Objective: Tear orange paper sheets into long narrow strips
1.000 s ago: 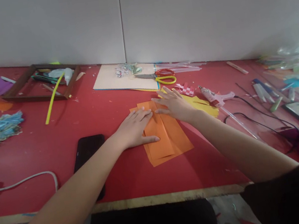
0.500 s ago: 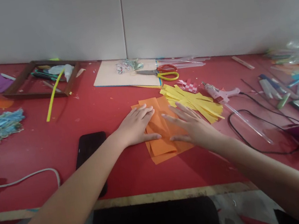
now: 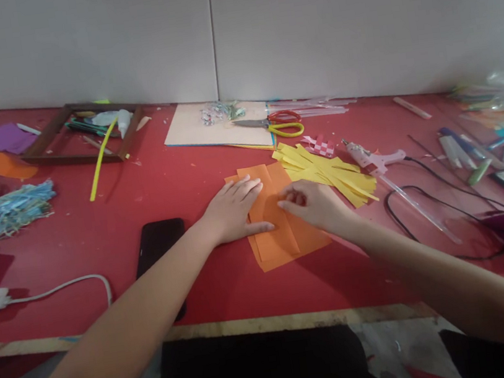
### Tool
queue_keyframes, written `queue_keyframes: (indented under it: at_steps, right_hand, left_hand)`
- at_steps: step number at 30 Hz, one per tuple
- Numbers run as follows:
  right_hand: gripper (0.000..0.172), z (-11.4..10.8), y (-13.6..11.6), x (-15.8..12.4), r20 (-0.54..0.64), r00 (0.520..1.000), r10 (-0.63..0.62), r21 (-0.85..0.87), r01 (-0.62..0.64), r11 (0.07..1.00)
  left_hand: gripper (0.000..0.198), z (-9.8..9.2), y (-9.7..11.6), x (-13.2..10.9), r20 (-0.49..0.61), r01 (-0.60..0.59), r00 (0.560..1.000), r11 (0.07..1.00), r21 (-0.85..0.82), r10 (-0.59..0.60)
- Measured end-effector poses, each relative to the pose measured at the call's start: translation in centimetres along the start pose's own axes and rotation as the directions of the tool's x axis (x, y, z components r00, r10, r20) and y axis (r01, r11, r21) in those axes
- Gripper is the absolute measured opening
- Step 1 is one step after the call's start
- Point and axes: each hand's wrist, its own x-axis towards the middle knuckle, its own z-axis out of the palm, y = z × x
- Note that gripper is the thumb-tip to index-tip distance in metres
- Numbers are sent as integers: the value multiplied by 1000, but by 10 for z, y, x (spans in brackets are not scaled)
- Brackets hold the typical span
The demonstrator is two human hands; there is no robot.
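Note:
Folded orange paper (image 3: pixel 278 241) lies on the red tabletop in front of me, its narrower folded strip on top of a wider layer. My left hand (image 3: pixel 231 210) rests flat on the left side of the paper, fingers stretched and thumb out toward the middle. At the long edge of the folded strip, my right hand (image 3: pixel 317 205) has its fingers curled in, thumb and index tips close together. Whether paper is between those tips cannot be made out. Just behind the right hand lies a pile of yellow paper strips (image 3: pixel 329 172).
Beside my left forearm is a black phone (image 3: pixel 161 242). Scissors (image 3: pixel 275 123) lie on a paper stack (image 3: pixel 207 134) at the back. To the right are a pink glue gun (image 3: pixel 376 156) with its black cord and several markers (image 3: pixel 462 147). A wooden frame (image 3: pixel 53 155) stands left.
My right hand went from spread fingers over the paper to curled fingers at the folded strip's edge. The left hand stays flat. The view has shifted slightly.

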Motion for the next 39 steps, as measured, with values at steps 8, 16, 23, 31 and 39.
queue_keyframes:
  at_steps: [8,16,23,31,39]
  right_hand:
    - [36,-11,-33,63,139,987,85,-194,-57,979]
    - [22,-16,-43,73,241,958,153,132,-188,973]
    - [30,-10,-32,29,280,957,77,684,-255,683]
    - [30,10,-14,6,125,984,124,709,-177,683]
    - [20,23,-16,-1,-144,986,81,666,36,745]
  left_hand:
    - [102,-2,2,-3,-45,16,999,999,-47,-19]
    - [97,-6,-5,-2,-165,-21,986,983,-181,-10]
    - [67,-27,-5,1,-492,-74,840,849,-523,-230]
    - [34,-24,-1,2,-101,107,908,459,-882,-406]
    - [18,-22,5,1,-35,162,958,636,-755,-286]
